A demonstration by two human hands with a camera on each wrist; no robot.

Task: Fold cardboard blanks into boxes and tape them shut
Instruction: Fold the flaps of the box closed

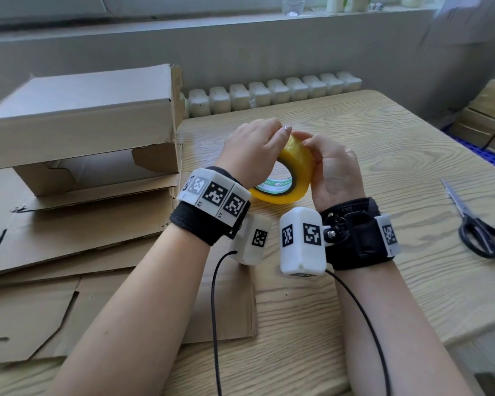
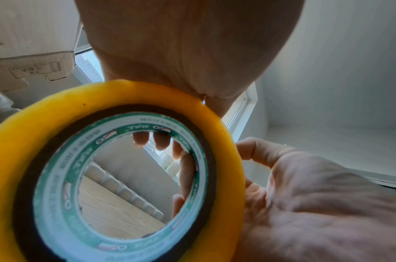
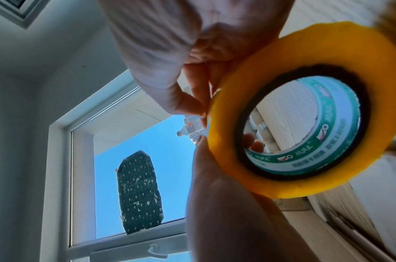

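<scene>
A yellow tape roll (image 1: 296, 167) with a green-printed core is held tilted above the table between both hands. My left hand (image 1: 272, 141) grips it over the top left, and its fingertips show through the core in the left wrist view, on the tape roll (image 2: 24, 141). My right hand (image 1: 312, 144) holds the right side; in the right wrist view its thumb and forefinger (image 3: 192, 106) pinch at the outer face of the tape roll (image 3: 304, 44). A folded cardboard box (image 1: 77, 115) stands at the left on a stack of flat blanks (image 1: 69, 241).
Black-handled scissors (image 1: 480, 232) lie on the wooden table (image 1: 383, 155) at the right. A row of pale egg-carton-like trays (image 1: 269, 92) lines the table's far edge. More boxes (image 1: 486, 115) are stacked beyond the right edge.
</scene>
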